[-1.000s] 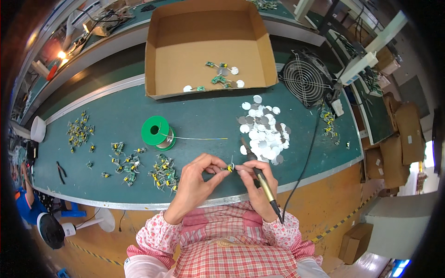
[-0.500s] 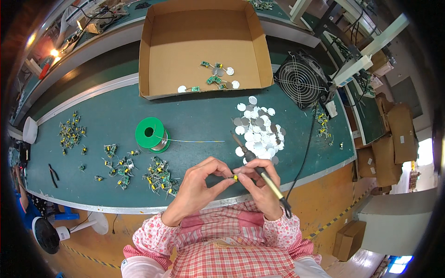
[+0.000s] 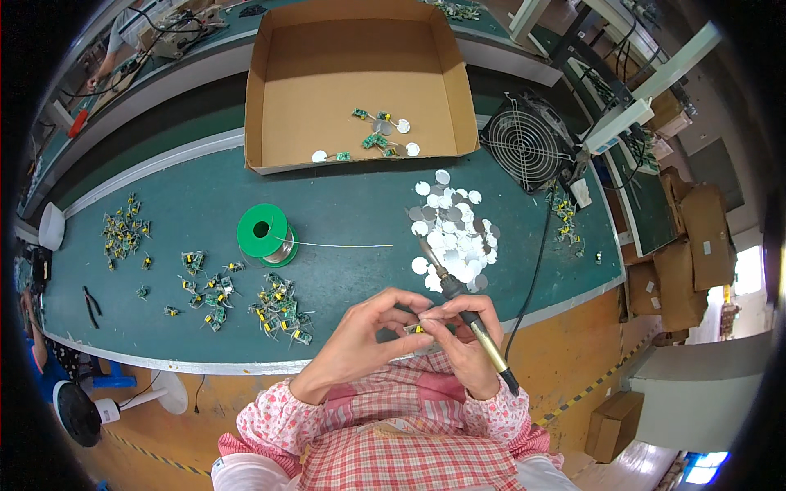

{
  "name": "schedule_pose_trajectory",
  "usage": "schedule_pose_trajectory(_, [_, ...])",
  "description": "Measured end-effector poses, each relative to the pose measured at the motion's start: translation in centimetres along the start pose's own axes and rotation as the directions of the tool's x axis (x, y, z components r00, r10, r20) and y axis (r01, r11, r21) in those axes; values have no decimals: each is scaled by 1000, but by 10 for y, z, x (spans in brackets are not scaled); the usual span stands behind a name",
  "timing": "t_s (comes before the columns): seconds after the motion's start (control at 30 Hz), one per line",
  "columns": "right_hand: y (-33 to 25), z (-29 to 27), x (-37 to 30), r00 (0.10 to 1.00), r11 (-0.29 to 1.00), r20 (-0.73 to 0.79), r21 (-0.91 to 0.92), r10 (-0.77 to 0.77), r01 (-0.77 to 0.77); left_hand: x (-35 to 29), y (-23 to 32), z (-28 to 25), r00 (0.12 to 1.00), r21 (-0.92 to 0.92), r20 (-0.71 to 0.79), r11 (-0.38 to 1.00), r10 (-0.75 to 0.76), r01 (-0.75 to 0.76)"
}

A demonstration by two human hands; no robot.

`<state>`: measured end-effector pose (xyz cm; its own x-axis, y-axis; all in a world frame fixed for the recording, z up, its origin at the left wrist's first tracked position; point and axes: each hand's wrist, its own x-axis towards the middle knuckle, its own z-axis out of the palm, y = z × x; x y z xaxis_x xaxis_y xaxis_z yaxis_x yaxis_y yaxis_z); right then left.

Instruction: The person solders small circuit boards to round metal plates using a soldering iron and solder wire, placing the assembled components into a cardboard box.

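Over the table's near edge, my left hand (image 3: 360, 335) is closed, thumb and fingers pinching a small circuit board (image 3: 417, 329) with a yellow part. My right hand (image 3: 468, 348) is closed as well, its fingertips meeting the left ones at the board. A soldering iron (image 3: 491, 350) lies through the right hand, its tip pointing up and left and its cord end down by the wrist. Just beyond the iron's tip spreads a pile of white and grey discs (image 3: 458, 237). Fingers partly cover the board.
A solder spool (image 3: 266, 233) with wire drawn rightward stands mid-table. Circuit boards lie in heaps (image 3: 280, 309) to the left. Behind are a cardboard box (image 3: 360, 74) holding disc-and-board pieces and a black fan (image 3: 528, 141). Pliers (image 3: 92, 307) lie far left. The iron's cord (image 3: 536, 270) crosses the right side.
Both hands have shifted slightly down, toward me, with the board between them. The iron has swung a little steeper. At the far left bench, the bright flame-like light is gone.
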<state>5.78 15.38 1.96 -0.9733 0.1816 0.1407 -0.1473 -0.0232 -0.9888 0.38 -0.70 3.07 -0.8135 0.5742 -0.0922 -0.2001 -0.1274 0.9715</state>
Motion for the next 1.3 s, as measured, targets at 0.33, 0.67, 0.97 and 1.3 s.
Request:
schedule_pose_trajectory(0.33, [16,-4,41,937,729,-121,-663,-329,170,5,-31,-17,975,-300,-155,948,-158,106])
schedule_pose_trajectory(0.67, [43,4,63,927,539,165,-774,-336,333,7,-28,-16,955,-258,-238,960,-176,113])
schedule_pose_trajectory(0.97, [31,-13,42,970,742,-43,-653,-240,154,12,-32,-7,955,-299,-240,949,-173,97])
schedule_pose_trajectory(1.3, [3,-14,22,987,932,-84,-350,-137,99,23,-29,12,976,-171,-181,981,-123,92])
